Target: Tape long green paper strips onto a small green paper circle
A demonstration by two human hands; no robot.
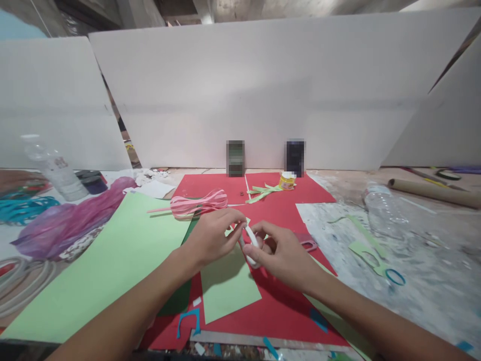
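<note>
Both hands meet over the middle of the table around a small white loop [251, 235], which looks like a curled strip. My left hand [215, 234] pinches its upper left edge with thumb and fingertips. From the right, my right hand [281, 256] grips the lower part, its thumb on the near side and fingers curled behind. Beneath them lie a light green paper piece [230, 293] and red paper [236, 325]. A pink handle [310, 244], perhaps of scissors, shows beyond my right hand. The loop's far side is partly hidden by fingers.
Behind are a pink ribbon bundle [199, 204], green paper strips [265, 190] and a yellow tub [287, 181]. A large green sheet [112, 260], purple plastic [71, 225] and a bottle [54, 168] lie left. Right are a clear bottle [383, 208], a cardboard tube [432, 193] and green cutouts [370, 255].
</note>
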